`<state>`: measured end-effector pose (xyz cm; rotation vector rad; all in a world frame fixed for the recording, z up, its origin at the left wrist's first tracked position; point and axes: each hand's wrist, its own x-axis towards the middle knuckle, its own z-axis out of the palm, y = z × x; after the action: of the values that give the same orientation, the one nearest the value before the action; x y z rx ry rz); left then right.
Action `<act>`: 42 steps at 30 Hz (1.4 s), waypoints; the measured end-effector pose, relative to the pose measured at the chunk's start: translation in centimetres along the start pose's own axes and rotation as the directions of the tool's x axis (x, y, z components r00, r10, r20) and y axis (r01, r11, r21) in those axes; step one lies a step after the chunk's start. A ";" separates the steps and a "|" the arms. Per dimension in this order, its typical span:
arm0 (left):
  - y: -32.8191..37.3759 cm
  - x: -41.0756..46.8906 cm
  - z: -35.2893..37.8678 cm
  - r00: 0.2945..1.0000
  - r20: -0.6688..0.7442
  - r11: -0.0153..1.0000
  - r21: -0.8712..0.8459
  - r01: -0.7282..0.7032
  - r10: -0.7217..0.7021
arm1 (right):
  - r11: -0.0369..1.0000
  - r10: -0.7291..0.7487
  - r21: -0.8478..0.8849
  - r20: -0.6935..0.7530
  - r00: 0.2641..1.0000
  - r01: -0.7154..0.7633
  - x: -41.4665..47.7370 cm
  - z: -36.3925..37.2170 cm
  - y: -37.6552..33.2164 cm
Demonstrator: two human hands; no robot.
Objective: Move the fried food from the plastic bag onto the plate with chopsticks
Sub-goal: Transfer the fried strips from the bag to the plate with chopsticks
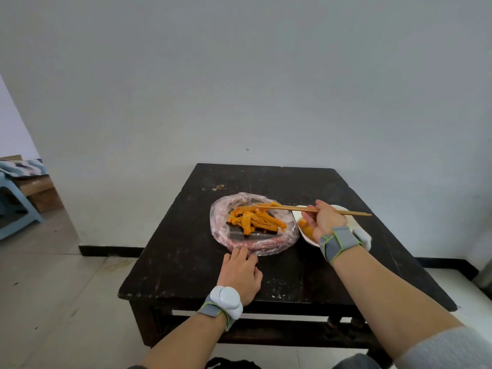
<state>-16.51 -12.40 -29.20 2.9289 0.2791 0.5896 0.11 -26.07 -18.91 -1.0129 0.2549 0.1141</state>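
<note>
A clear plastic bag (221, 222) lies spread open on the dark table, with a pile of orange fried food (255, 221) in its middle. My right hand (323, 221) grips a pair of wooden chopsticks (343, 212), whose tips reach left over the far edge of the pile. Under that hand sits a white plate (306, 237) with a piece or two of fried food (303, 225) on it, mostly hidden by the hand. My left hand (241, 272) lies on the table with its fingertips pressing the bag's near rim.
The black wooden table (186, 262) stands against a white wall, and its near edge runs just below my left wrist. A blue stool (16, 209) and a cardboard box (45, 194) stand on the tiled floor at far left.
</note>
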 end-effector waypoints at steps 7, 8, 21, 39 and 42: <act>1.6 1.2 -0.1 0.998 0.014 0.998 0.017 -0.056 0.056 | 0.990 -0.123 0.053 -0.102 0.987 0.129 0.3 -1.9 -4.0; 2.2 1.4 -0.1 0.998 0.020 0.998 0.020 -0.064 0.064 | 0.987 -0.142 0.055 -0.122 0.982 0.149 0.5 -2.4 -4.6; 4.5 2.7 1.9 0.998 0.054 0.999 0.005 -0.033 0.032 | 0.968 -0.238 0.004 -0.292 0.926 0.250 3.5 -7.1 -6.7; 4.3 2.5 2.0 1.000 0.007 0.999 -0.039 -0.026 0.026 | 0.943 -0.307 -0.185 -0.163 0.937 0.277 2.2 -6.8 -5.3; 4.3 2.2 1.8 0.999 0.018 0.999 -0.025 -0.035 0.036 | 0.917 -0.356 -0.231 -0.117 0.927 0.324 1.7 -6.9 -5.7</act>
<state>-13.16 -16.28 -29.24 2.9198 0.2165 0.5664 1.86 -35.00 -18.13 -1.2634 0.2076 -0.2639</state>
